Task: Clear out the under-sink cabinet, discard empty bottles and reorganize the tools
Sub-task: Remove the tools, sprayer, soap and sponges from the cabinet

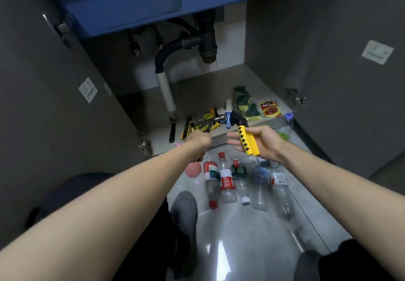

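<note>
Kneeling before the open cabinet (pixel 197 88), both arms reaching in. Right hand (pixel 260 141) holding a yellow-handled tool (pixel 247 141), thumb and palm curling round the handle, fingers (pixel 235 142) stretching almost straight toward nine o'clock; the tool's dark head pointing toward eleven o'clock over the cabinet's front edge. Left hand (pixel 198 139) gripping a dark tool (pixel 202 127) among the pile; how far those fingers are curling, cannot tell, since the back of the hand is hiding them. Tool pile (pixel 203 120) lying on the cabinet floor near the front edge, at twelve o'clock from the left hand: yellow-and-black handles, a hammer head, a blue-and-white piece. Green sponges (pixel 247 105) and a red packet (pixel 270 109) resting at one o'clock from the pile. Black wrench (pixel 172 130) lying at nine o'clock from the pile, below the white pipe (pixel 165 88). Empty plastic bottles (pixel 228 182) lying side by side on the glossy floor (pixel 241 237), at six o'clock from the hands; one more bottle (pixel 285 127) at three o'clock from the right hand.
</note>
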`<state>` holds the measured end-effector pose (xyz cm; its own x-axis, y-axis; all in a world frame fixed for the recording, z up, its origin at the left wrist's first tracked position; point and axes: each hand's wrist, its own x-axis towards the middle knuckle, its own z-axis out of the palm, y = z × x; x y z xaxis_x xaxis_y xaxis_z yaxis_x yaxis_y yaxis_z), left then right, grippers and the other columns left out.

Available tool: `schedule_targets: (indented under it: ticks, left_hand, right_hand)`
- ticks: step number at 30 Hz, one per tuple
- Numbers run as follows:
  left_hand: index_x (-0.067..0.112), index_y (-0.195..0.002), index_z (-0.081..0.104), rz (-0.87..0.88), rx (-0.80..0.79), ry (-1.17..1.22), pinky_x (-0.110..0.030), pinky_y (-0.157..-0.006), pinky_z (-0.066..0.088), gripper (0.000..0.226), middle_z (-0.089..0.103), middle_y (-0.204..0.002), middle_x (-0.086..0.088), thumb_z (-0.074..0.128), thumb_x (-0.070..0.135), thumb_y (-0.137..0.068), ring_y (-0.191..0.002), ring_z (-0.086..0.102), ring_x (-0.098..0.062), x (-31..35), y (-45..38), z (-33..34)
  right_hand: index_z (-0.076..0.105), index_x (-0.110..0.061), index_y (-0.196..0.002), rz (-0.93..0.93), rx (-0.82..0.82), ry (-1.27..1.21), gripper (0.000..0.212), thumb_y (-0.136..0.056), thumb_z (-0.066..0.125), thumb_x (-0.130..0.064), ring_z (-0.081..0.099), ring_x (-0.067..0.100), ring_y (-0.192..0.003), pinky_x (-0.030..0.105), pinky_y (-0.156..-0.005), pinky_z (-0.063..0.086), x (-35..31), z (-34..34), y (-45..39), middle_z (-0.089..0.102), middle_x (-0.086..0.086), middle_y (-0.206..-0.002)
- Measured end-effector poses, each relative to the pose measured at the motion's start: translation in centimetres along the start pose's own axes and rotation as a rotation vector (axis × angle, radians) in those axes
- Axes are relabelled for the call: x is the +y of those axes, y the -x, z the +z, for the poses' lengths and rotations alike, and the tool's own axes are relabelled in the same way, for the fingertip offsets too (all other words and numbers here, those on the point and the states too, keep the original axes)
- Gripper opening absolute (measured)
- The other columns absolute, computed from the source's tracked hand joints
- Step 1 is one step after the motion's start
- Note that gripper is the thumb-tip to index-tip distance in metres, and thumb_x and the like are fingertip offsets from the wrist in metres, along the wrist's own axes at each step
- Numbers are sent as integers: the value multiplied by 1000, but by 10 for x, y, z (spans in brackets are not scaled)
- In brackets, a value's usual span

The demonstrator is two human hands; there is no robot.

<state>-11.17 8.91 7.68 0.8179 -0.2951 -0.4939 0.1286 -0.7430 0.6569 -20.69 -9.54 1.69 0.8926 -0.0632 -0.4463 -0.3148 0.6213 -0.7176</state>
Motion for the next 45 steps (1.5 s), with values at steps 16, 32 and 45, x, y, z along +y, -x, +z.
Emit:
schedule_targets:
  ticks: [16, 32, 45]
  left_hand:
    - [13, -101, 47, -154, -26, -208, -45, -86, 49, 34, 64, -107, -20, 37, 46, -99, -102, 59, -40, -269, 95, 192]
    - [17, -126, 57, -148, -373, -639, -34, -99, 44, 32, 59, -130, -12, 46, 13, -97, -123, 55, -30, -324, 109, 190]
    - [24, -125, 61, 224, -432, -927, -36, -94, 45, 32, 54, -130, -5, 49, 14, -97, -122, 50, -28, -291, 70, 171]
  right_hand:
    - [68, -2, -98, 407, 280, 646, 38, -75, 85, -27, 64, 29, -69, 31, -55, 49, 156, -107, 78, 72, 19, -81]
    - [55, -29, -90, 370, 40, 1830, 27, -69, 66, -42, 62, 25, -99, 31, -70, 43, 225, -100, 40, 65, -1, -106]
    - [47, -14, -127, 236, 9, 1956, 50, -88, 57, -44, 46, 29, -121, 45, -89, 49, 264, -87, 30, 50, 9, -128]
